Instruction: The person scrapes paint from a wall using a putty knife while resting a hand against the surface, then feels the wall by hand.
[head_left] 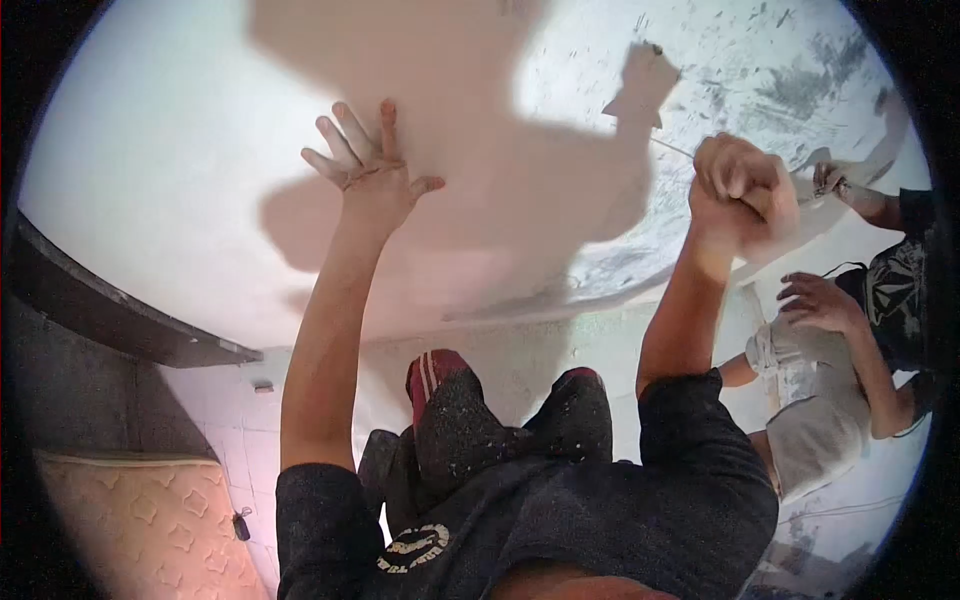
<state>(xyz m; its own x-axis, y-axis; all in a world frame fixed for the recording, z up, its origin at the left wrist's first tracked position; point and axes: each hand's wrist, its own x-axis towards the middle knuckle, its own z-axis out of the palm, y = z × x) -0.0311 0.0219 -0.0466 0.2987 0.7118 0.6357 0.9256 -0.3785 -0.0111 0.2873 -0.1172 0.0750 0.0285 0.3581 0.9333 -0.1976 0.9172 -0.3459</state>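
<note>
My left hand [375,185] is raised against the pale, smooth wall surface [180,180], its fingers spread and nothing in it. Whether the palm presses on the surface cannot be made out. My right hand [742,190] is closed in a fist, slightly blurred, in front of the grey-smeared part of the surface. A thin, pale tool [672,147] juts from the fist towards the left; the rest of it is hidden by the fingers. A flared shadow [645,85] falls on the surface above it.
Another person [895,290] is close on my right, one hand [840,185] at the surface and the other [820,302] lower down. A dark ledge [130,310] runs along the left. A patterned mattress [150,520] stands at the lower left.
</note>
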